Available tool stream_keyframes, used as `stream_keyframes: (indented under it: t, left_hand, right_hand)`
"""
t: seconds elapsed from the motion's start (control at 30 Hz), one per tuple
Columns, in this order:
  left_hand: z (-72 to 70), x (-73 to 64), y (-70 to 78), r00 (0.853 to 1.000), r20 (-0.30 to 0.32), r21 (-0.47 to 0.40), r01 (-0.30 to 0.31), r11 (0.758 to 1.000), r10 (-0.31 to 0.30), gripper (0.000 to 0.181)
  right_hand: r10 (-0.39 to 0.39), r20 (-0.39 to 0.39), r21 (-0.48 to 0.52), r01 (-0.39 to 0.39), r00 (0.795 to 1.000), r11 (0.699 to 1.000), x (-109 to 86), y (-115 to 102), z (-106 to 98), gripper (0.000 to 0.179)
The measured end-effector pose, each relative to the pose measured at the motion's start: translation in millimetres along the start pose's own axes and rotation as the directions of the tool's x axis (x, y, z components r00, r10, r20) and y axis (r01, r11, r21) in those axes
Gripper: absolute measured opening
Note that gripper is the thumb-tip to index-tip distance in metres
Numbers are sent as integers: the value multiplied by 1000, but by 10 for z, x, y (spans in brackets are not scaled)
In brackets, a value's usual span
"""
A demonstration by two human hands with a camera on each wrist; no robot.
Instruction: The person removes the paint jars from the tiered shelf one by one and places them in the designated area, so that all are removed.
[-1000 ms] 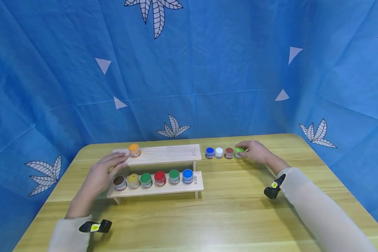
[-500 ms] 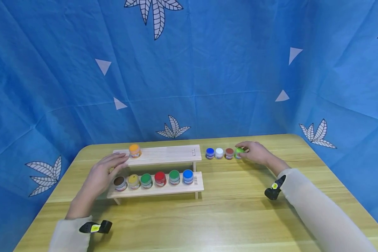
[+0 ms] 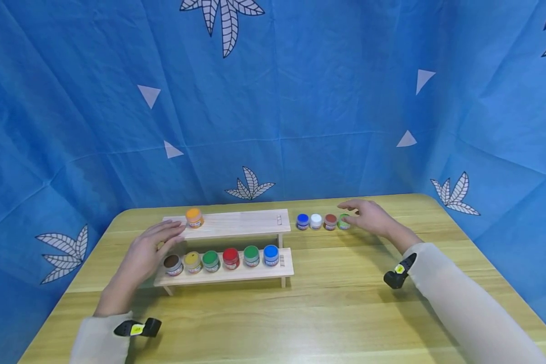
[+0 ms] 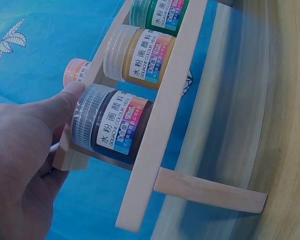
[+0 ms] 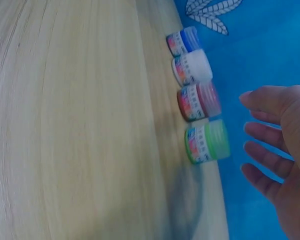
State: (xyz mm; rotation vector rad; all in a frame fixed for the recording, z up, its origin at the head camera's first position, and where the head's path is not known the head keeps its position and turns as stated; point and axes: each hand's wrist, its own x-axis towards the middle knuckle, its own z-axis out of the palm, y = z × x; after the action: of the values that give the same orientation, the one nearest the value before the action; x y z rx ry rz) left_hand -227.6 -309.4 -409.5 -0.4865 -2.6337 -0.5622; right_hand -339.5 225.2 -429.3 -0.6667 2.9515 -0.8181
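Observation:
Paint jars labelled gouache colour stand in a row at the back of the table: blue (image 3: 302, 221), white (image 3: 316, 221), reddish-brown (image 3: 330, 221) and light green (image 5: 207, 142). My right hand (image 3: 368, 217) is beside the light green jar, its fingers spread and apart from it in the right wrist view. My left hand (image 3: 145, 253) holds the left end of a two-step wooden rack (image 3: 236, 222), thumb near the brown-lidded jar (image 4: 112, 125); its other fingers are partly hidden. An orange jar (image 3: 194, 217) stands on the upper step.
Along the lower step stand more jars: yellow (image 3: 193, 262), green (image 3: 211, 260), red (image 3: 231, 258), another green (image 3: 252, 256) and blue (image 3: 271, 255). A blue patterned cloth (image 3: 273, 101) hangs behind and beside the wooden table (image 3: 327, 308).
My right hand has let go of the light green jar and drawn slightly away from it, its fingers spreading. My left hand has stayed at the rack.

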Motion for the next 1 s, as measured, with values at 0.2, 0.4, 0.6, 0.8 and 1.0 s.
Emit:
stream_keyframes:
  t: [0.2,0.4,0.6,0.8,1.0]
  left_hand:
    - [5,2,-12,1000,-4,0,-8,1000,8,34]
    - [-1,2,-12,1000,-7,2,-12,1000,12,34]
    - [-8,4,-16,1000,-7,1,-17,1000,17,35]
    - [-8,3,-17,1000,3,-9,-8,1000,8,35]
    - [-10,0,-18,1000,6,-7,-7,1000,7,35]
  right_hand:
    - [-52,-11,-9,51,999,999,-20,-204,-57,43]
    - [-98,-18,-38,97,995,995,-28,-467,-107,44]
    - [-143,-21,-79,141,989,987,-20,-729,-145,49]
    - [-229,-24,-129,224,973,966,3,-958,-146,55]
    - [-316,-31,-154,307,948,939,44,-1180,-119,55]
